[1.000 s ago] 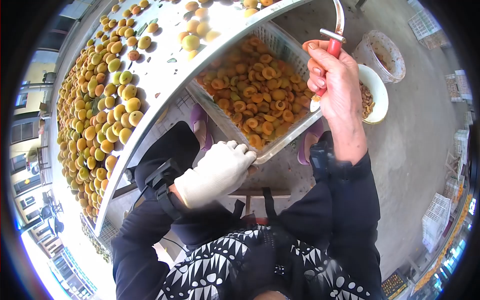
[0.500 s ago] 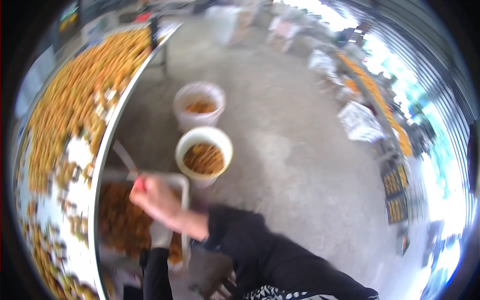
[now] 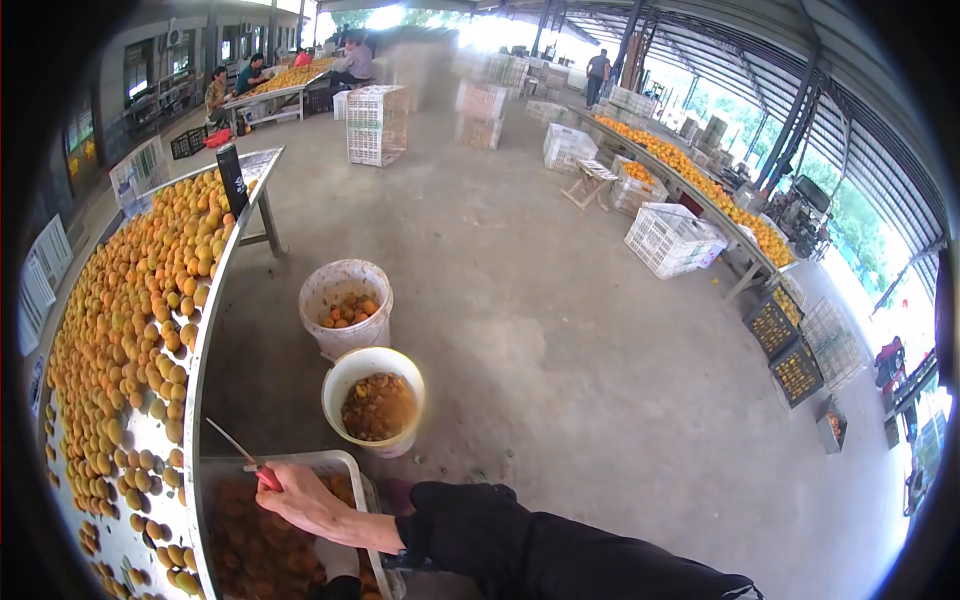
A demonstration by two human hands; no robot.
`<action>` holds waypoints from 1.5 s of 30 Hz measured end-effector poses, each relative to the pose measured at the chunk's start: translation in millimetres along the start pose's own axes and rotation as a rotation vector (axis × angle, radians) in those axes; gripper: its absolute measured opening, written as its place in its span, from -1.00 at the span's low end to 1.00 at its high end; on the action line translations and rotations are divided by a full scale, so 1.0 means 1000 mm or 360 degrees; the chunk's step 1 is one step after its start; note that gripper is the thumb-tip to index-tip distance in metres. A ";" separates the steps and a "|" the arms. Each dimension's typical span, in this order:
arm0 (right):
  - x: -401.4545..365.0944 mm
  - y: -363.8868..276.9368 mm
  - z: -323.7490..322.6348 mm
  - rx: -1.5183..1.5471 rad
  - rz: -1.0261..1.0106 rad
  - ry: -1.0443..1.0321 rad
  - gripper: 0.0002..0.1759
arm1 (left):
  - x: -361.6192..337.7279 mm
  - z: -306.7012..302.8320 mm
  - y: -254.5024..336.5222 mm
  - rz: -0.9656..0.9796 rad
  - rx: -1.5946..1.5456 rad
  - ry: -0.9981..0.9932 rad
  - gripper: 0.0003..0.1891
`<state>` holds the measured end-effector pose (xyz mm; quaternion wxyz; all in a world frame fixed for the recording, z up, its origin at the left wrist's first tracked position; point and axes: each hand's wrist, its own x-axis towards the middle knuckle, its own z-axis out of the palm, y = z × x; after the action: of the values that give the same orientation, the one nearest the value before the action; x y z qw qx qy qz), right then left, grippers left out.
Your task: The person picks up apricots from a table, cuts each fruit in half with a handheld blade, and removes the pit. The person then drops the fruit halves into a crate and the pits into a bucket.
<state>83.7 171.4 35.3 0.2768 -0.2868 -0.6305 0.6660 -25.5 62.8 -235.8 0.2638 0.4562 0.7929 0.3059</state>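
Note:
My right hand (image 3: 305,502) is wrapped round the red handle of a knife (image 3: 232,440), whose thin blade points up and left toward the table edge. Below it is a white-rimmed crate (image 3: 340,460) full of orange-brown fruit (image 3: 250,540). Low over the crate, partly covered by my right forearm, is my left hand (image 3: 338,560), seemingly in a pale glove; its fingers are hidden. Left of both hands, a metal table (image 3: 193,420) carries many small orange-yellow round fruits (image 3: 130,300) that look like apricots.
A white bucket (image 3: 415,390) with brown fruit pieces stands beyond the crate, and a second bucket (image 3: 312,290) with orange fruit behind it. A black cylinder (image 3: 232,178) stands on the table's far corner. White crates (image 3: 668,240) and another fruit table (image 3: 690,175) are at right; people sit far off.
The view has tilted up, so the buckets and crate appear lower and the far hall shows. My right hand still grips the knife above the crate; the blur has cleared.

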 end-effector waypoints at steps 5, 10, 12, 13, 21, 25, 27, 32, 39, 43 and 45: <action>0.003 0.011 0.006 0.0133 -0.0041 0.0030 -0.77 | -0.003 -0.007 0.005 -0.0320 0.0090 0.0081 -0.77; 0.005 0.019 0.001 -0.0248 -0.0110 0.0120 -0.73 | -0.002 -0.061 0.029 -0.0097 -0.0605 0.0785 -0.75; 0.012 0.038 0.002 -0.0593 -0.0195 0.0150 -0.56 | -0.027 -0.120 0.108 0.0035 -0.0537 0.0936 -0.76; 0.011 0.035 0.003 -0.0588 -0.0205 0.0139 -0.56 | -0.038 -0.139 0.134 0.0087 -0.0539 0.0927 -0.77; -0.006 0.021 0.028 -0.0164 -0.0262 -0.0430 -0.52 | -0.089 -0.178 0.196 0.0555 0.0339 0.1160 -0.70; -0.008 0.011 0.034 0.0273 -0.0074 -0.0583 -0.65 | -0.092 -0.184 0.193 0.0535 0.0281 0.1161 -0.62; -0.009 0.005 0.033 0.0544 0.0085 -0.0640 -0.71 | -0.095 -0.190 0.199 0.0503 0.0353 0.1153 -0.63; -0.006 -0.009 0.014 0.0756 0.0197 -0.0756 -0.86 | -0.103 -0.201 0.243 0.0544 -0.0725 0.0846 -0.58; -0.008 0.000 0.028 0.0923 0.0283 -0.0933 -0.84 | -0.108 -0.207 0.225 0.0445 -0.0914 0.0564 -0.40; -0.011 -0.001 0.035 0.0966 0.0402 -0.0850 -0.87 | -0.105 -0.206 0.213 0.0567 -0.0940 0.0558 -0.32; -0.012 0.002 0.042 0.0969 0.0417 -0.0831 -0.87 | -0.107 -0.207 0.212 0.0520 -0.0853 0.0646 -0.38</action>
<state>61.1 133.5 35.2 0.0928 -0.0912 -0.4122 0.9018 -2.9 2.2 72.4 0.1590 0.4217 0.6376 0.6248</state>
